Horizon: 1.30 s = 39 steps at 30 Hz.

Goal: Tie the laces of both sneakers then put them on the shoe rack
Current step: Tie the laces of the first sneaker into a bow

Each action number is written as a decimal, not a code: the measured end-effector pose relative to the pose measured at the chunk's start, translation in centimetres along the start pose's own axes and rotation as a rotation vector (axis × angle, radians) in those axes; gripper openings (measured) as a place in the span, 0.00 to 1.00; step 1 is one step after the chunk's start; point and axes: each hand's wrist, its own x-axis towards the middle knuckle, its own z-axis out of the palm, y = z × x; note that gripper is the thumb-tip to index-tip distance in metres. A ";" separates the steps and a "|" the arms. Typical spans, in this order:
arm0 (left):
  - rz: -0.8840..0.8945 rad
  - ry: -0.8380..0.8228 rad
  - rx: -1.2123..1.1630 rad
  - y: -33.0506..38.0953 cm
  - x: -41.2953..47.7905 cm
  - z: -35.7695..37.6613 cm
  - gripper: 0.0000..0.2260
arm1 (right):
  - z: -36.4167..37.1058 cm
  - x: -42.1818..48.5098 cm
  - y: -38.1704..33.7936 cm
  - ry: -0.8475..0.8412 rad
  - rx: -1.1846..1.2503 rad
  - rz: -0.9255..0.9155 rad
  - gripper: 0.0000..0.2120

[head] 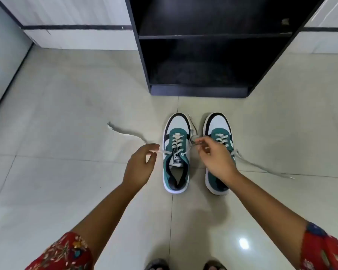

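Two teal, white and black sneakers stand side by side on the floor, toes toward the rack. My left hand [140, 164] pinches the left lace end [125, 132] of the left sneaker [176, 152], pulled out to the left. My right hand [215, 156] pinches that sneaker's right lace [192, 133] between the two shoes and partly covers the right sneaker [219, 131]. The right sneaker's lace [261, 166] lies loose across the floor to the right. A dark shoe rack [203, 90] stands just beyond the shoes, its shelves bare.
Pale glossy floor tiles [66, 114] spread all around. A white wall with a dark stripe [76, 27] runs behind the rack. My feet [156, 265] show at the bottom edge.
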 end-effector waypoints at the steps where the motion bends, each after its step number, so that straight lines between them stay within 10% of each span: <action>1: -0.025 0.018 -0.018 -0.2 0.1 0.4 0.11 | 0.3 0.3 0.1 -0.028 0.040 0.041 0.15; 10: -0.126 -0.145 -0.008 -0.1 -0.3 3.7 0.28 | 5.5 -1.2 1.0 -0.127 0.115 0.170 0.28; 20: -0.113 -0.054 0.068 -1.4 -2.4 2.0 0.17 | 6.4 -2.1 2.2 -0.131 0.232 0.106 0.28; 25: 0.135 -0.029 0.177 -1.4 -1.9 0.8 0.09 | 4.0 -1.0 1.4 0.021 -0.308 -0.371 0.21; 39: 0.203 0.063 0.407 -2.7 0.2 -1.3 0.06 | 2.8 -0.1 1.8 0.013 -0.429 -0.254 0.05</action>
